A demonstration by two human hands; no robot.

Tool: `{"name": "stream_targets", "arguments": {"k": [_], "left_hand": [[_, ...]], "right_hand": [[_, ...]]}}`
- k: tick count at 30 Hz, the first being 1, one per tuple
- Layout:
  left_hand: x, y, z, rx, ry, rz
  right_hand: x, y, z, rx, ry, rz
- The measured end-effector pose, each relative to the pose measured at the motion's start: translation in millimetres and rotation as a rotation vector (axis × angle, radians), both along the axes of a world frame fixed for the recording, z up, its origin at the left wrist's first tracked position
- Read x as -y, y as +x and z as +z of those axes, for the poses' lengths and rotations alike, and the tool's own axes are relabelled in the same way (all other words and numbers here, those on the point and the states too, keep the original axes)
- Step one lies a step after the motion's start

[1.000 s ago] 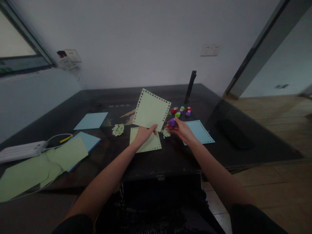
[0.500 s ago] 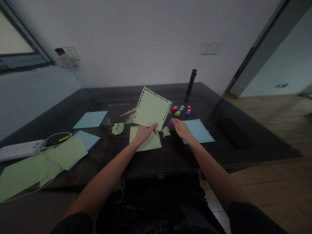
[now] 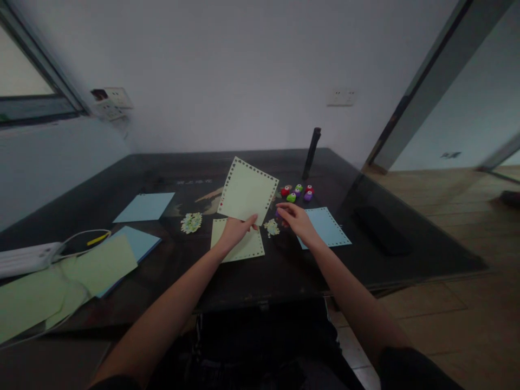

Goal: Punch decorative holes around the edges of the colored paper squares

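Observation:
My left hand (image 3: 238, 230) is closed on the lower edge of a pale green paper sheet (image 3: 248, 190), thumb on its front. The sheet is tilted up above the table, with small shaped holes along its borders. My right hand (image 3: 296, 219) has its fingers curled round a small purple craft punch (image 3: 278, 214), mostly hidden by them. A second pale green sheet (image 3: 244, 248) with punched edges lies flat under my left hand. Between the hands sits a small pile of paper cut-outs (image 3: 271, 228), and a larger cut-out pile (image 3: 190, 222) is to the left.
Several red, green and purple punches (image 3: 298, 192) stand behind my right hand near an upright black cylinder (image 3: 311, 154). A punched blue sheet (image 3: 327, 227) and a black phone-like slab (image 3: 382, 230) lie right. Left are blue paper (image 3: 145, 207), green sheets (image 3: 108, 265) and a white power strip (image 3: 28, 261).
The view has shifted slightly, so everything sits lower and further left. My right index finger has lifted a little off the purple punch. My left hand keeps its hold on the sheet.

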State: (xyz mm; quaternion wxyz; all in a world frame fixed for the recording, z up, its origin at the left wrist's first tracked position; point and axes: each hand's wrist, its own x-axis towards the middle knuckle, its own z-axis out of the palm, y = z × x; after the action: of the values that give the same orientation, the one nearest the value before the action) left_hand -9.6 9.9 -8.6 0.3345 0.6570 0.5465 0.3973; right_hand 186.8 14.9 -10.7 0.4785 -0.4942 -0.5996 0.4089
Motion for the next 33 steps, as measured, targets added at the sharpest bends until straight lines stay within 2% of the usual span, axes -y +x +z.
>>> {"name": "stream_targets", "arguments": {"k": [8, 13, 17, 21, 23, 27, 30, 33], "left_hand": [[0.2, -2.6, 2.3, 0.019, 0.013, 0.031], [-0.8, -3.1, 1.2, 0.028, 0.030, 0.021], [-1.0, -3.5, 0.2, 0.010, 0.032, -0.002], [-1.3, -3.7, -0.6, -0.012, 0.038, -0.022], [-1.5, -3.8, -1.5, -0.019, 0.034, -0.020], [-2.4, -3.5, -4.4, -0.038, 0.033, -0.036], [-2.5, -2.6, -5.4, -0.044, 0.036, -0.047], [-1.4, -1.5, -4.4, -0.031, 0.033, -0.052]], "right_hand": [[16.0, -5.8, 13.1, -0.243, -0.029, 0.088], [18.8, 1.5, 16.5, -0.232, -0.026, 0.144], [3.8, 22.6, 18.8, -0.204, -0.044, 0.082], [-28.1, 60.3, 15.0, -0.058, 0.000, -0.072], [-45.1, 82.8, 10.0, 0.067, 0.063, -0.170], [-69.6, 117.0, -4.5, 0.377, 0.080, -0.348], [-80.3, 122.8, -16.3, 0.641, 0.100, -0.358], [-89.3, 117.5, -26.1, 0.791, 0.119, -0.339]]}}
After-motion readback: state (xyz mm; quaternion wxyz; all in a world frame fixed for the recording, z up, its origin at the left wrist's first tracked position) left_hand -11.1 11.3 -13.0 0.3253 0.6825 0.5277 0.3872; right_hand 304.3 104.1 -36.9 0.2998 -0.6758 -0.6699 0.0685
